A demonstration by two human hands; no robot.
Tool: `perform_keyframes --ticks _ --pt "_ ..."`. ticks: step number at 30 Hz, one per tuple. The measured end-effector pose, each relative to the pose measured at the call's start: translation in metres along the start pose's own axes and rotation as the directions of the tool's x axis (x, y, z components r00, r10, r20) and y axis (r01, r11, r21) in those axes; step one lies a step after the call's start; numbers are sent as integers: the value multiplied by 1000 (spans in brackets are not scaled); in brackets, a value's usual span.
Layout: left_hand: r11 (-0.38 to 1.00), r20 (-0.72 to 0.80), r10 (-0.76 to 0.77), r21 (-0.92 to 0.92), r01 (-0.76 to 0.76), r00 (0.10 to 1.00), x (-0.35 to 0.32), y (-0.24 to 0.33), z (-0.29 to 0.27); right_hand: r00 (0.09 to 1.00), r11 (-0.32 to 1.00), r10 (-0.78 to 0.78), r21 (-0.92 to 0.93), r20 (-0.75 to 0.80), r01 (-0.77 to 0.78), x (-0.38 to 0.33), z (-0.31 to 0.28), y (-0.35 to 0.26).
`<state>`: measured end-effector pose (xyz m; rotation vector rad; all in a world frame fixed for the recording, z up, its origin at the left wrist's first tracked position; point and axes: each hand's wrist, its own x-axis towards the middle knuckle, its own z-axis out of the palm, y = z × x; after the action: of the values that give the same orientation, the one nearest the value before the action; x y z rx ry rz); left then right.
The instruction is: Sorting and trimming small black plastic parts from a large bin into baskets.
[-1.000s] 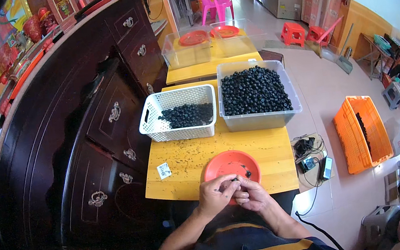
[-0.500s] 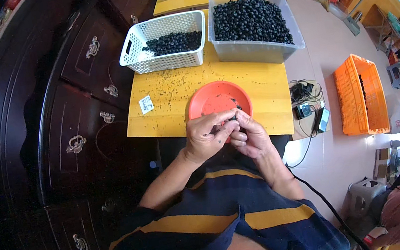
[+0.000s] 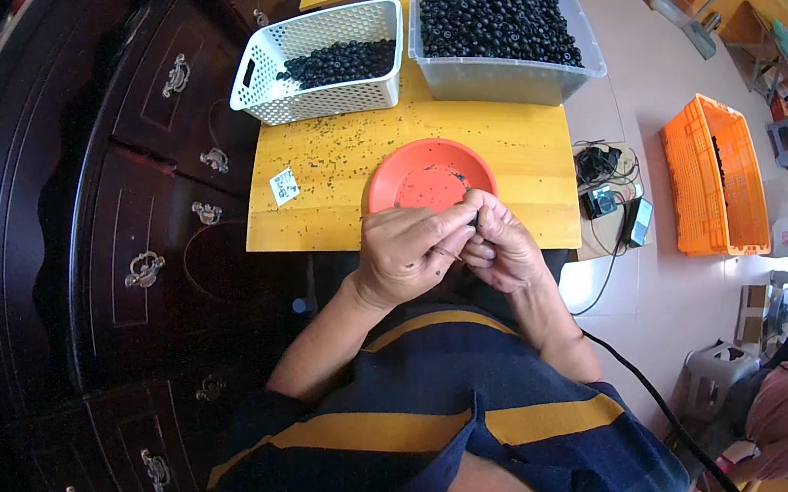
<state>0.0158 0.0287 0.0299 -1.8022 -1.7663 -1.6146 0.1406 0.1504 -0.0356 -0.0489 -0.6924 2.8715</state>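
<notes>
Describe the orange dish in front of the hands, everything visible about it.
The orange dish is round and shallow with a raised rim, and looks like plastic. It sits flat on the yellow table, near its front edge. A few dark specks lie inside. The left hand and right hand cover its near rim; contact cannot be told.

- Left hand (image 3: 407,252) and right hand (image 3: 504,249): bare, no gloves, rings or watch visible.
- Forearms: bare up to the elbow.
- Garment (image 3: 437,419): dark navy top crossed by broad mustard-yellow horizontal stripes, loosely folded over the chest.
</notes>
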Motion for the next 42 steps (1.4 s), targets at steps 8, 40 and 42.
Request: perform_keyframes --ticks 8,40,42 --pt "982 38 166 80 -169 985 0 -6 0 998 998 -43 50 37 41 -2 3 -2" --pt "981 440 -101 192 17 892 27 -2 -19 996 1000 5 -24 85 -3 -5 -11 -4" --pt "979 451 -90 202 -3 888 25 -5 -18 997 1000 2 -26 75 0 -5 -8 -4"
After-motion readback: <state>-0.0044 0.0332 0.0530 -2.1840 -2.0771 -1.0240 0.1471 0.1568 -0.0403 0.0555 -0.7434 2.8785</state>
